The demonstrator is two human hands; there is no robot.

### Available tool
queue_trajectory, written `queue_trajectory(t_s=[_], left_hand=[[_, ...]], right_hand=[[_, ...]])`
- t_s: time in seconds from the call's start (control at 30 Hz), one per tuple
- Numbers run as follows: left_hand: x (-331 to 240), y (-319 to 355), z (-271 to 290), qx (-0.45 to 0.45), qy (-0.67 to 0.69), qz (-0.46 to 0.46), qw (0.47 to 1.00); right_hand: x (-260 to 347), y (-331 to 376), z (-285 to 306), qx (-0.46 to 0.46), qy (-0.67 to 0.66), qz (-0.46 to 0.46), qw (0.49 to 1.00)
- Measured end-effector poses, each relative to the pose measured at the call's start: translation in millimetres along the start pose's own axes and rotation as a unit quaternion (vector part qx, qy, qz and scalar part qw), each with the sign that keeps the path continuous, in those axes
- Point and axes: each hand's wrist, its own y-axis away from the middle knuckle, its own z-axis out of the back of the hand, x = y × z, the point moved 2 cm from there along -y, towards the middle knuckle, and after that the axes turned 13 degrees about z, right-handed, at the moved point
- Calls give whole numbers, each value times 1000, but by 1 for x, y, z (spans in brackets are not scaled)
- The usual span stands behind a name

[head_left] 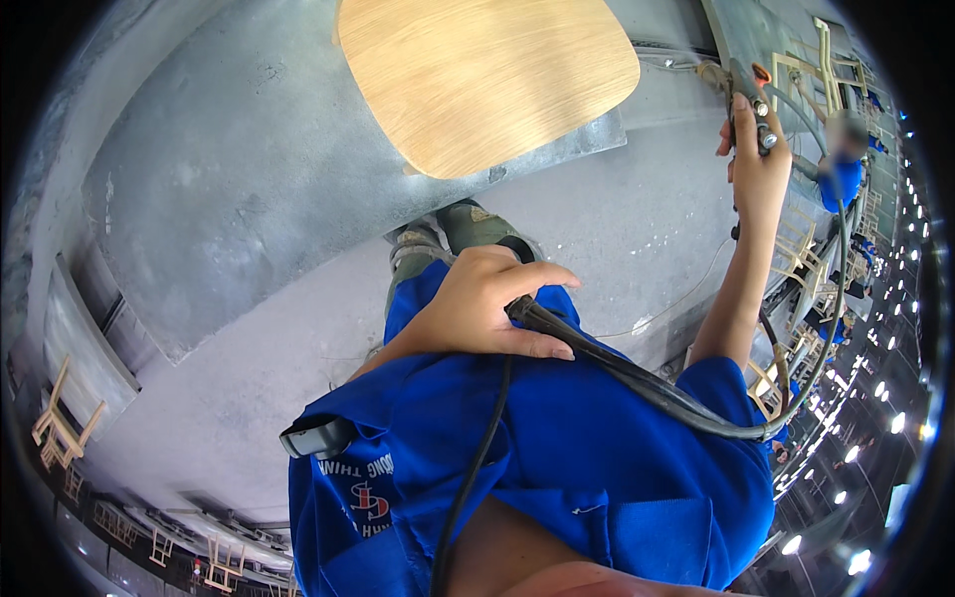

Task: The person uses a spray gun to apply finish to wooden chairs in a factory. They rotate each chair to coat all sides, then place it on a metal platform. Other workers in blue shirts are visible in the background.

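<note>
My right hand point(760, 169) is raised at the upper right, its fingers closed around a grey metal spray gun point(743, 88) with knobs at its back. A hose loops down from the gun on the right and runs back toward my body. In front of my chest, my left hand point(482, 303) curls around the dark hose point(607, 360), thumb below and index finger stretched out. Ahead lies a light wooden chair seat point(487, 80) with rounded corners, on a grey metal-topped table point(229, 189). My left hand is apart from the seat.
A grey panel point(85, 343) stands at the left, with a wooden chair frame point(65, 423) near it. More chair frames point(801, 249) line the right side, where a person in blue point(842, 184) is. A thin cord point(686, 298) hangs between my arms.
</note>
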Motion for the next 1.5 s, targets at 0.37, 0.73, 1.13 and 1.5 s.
queue_trajectory(t_s=[0.37,0.73,1.13,1.5], left_hand=[[8,-12,-8,22,-3,-37,999],[11,-18,-22,90,3,-20,996],[9,-7,-61,71,6,-26,997],[17,25,-82,110,5,12,994]], right_hand=[[39,91,-43,246,-325,-98,908],[-19,81,1,75,-103,-28,991],[-30,144,9,134,-175,-85,972],[-82,201,22,-106,-155,-160,969]])
